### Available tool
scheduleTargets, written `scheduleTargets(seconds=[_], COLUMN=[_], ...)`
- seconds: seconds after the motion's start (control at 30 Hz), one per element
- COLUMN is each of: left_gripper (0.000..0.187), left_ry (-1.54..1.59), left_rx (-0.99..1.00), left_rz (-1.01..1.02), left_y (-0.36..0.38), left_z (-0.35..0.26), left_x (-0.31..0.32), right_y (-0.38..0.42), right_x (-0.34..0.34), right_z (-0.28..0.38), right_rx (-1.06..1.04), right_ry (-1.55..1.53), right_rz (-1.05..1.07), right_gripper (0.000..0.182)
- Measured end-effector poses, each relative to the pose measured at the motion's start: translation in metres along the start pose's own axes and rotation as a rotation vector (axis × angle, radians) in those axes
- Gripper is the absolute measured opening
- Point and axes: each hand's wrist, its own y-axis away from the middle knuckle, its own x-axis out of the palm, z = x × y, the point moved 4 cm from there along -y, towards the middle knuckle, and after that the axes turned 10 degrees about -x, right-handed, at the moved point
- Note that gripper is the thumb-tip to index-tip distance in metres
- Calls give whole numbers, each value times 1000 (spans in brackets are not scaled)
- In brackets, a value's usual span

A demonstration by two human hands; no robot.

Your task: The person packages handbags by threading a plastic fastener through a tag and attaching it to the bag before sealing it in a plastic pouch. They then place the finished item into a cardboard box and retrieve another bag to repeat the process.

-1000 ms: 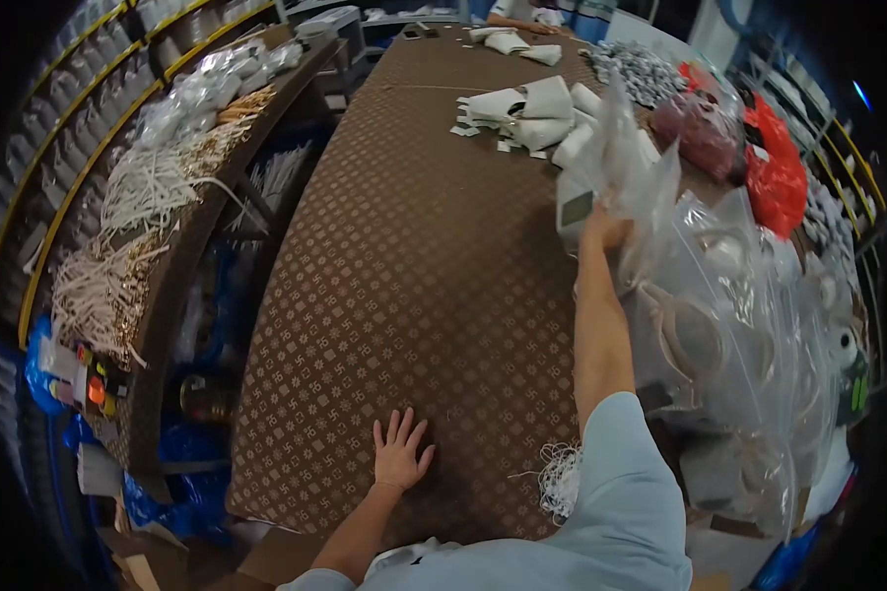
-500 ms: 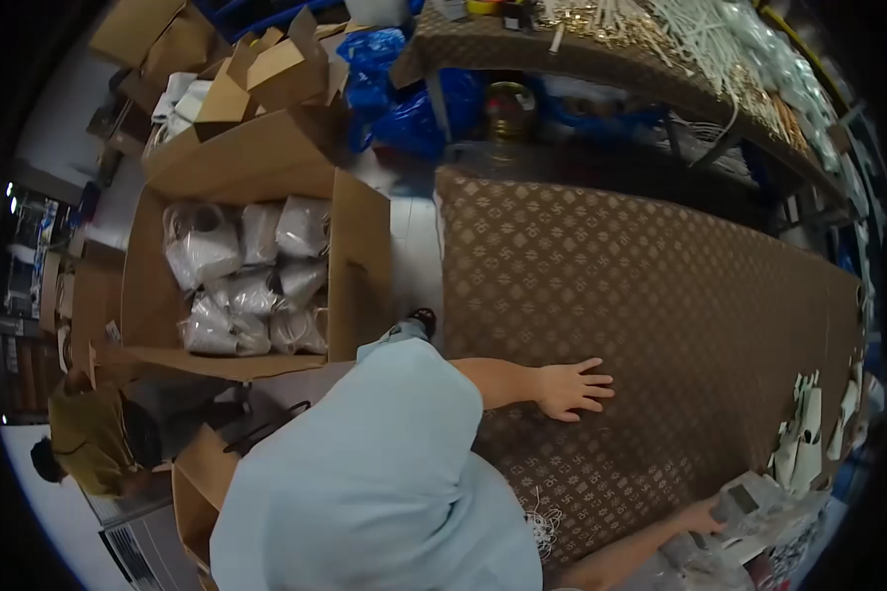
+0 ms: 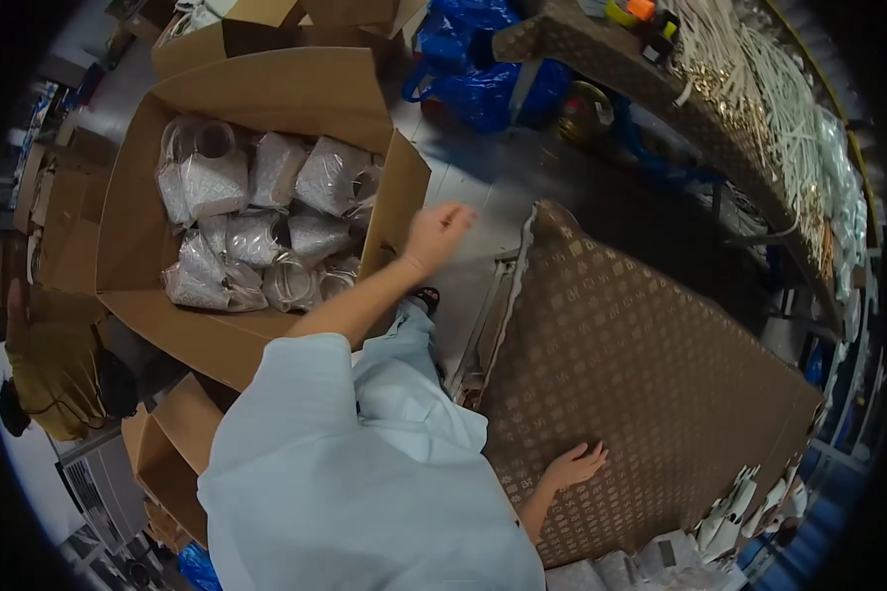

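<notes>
My left hand (image 3: pixel 440 236) is raised above the floor just beyond the right wall of a large cardboard box (image 3: pixel 400 197). Its fingers are loosely bent and slightly apart, and nothing shows in them. Inside the box stand several white items wrapped in clear plastic (image 3: pixel 215 185). On the brown patterned cloth of the table (image 3: pixel 641 364), near its lower part, my right hand (image 3: pixel 577 465) lies with fingers spread and holds nothing. Below and to the right of that hand are plastic-wrapped packages (image 3: pixel 665 557) and white pieces (image 3: pixel 724 522).
Another person (image 3: pixel 59 389) is at the far left. An open carton (image 3: pixel 172 433) stands beside my body. Blue plastic bags (image 3: pixel 473 79) lie beyond the box, near a second table (image 3: pixel 601 59) bearing cords and metal pieces. Grey floor (image 3: pixel 463 187) shows between box and table.
My left hand has left the cloth and moved left and up toward the box. My right hand has moved from the packages onto the cloth. The view has turned, and the box appears nearer.
</notes>
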Motion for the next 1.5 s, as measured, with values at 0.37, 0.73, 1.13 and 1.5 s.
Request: scheduleTargets(seconds=[0.37,0.73,1.13,1.5], left_gripper=[43,72,22,18], left_ry=[-1038,-1133,-528,244], left_rx=[-761,-823,-435,-79], left_rz=[-60,-21,-418,265], left_y=[-69,-142,-104,-22], left_z=[218,326,212,-160], left_x=[-226,-138,-241,-184], right_y=[-93,-101,-94,-101], right_x=[19,5,9,5], right_z=[144,138,137,165], right_rx=[-4,-69,-80,117], right_ry=[137,-127,-124,-119], right_rz=[85,69,-28,113], right_gripper=[49,47,50,43])
